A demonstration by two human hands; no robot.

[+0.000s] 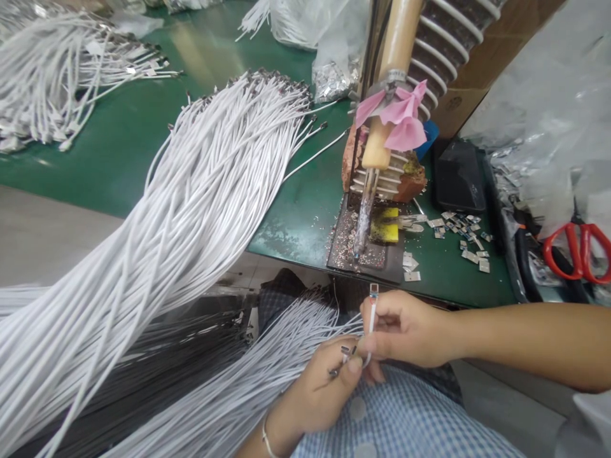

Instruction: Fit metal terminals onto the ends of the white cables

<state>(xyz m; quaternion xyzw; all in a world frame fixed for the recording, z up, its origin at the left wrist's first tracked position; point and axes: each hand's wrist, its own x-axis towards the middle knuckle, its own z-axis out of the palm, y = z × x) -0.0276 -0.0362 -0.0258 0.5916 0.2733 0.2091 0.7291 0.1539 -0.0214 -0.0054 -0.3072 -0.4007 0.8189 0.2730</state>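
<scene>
My right hand (405,327) is closed in a pinch on a single white cable (372,315), whose small metal connector end points up just below the table edge. My left hand (329,385) is closed on the ends of a bundle of white cables (229,388) lying across my lap, thumb pressed by the metal tips. Both hands touch near my checked shirt. A soldering iron (377,146) with a wooden handle rests tip-down in a stand above my hands, over a dark tray (348,248) with solder scraps.
A thick sheaf of white cables (191,210) drapes off the green table (296,216) at left. Another cable pile (52,76) lies far left. Small metal shells (461,235), a yellow sponge (387,226), a black phone (458,175), red scissors (580,245) and plastic bags (548,102) sit at right.
</scene>
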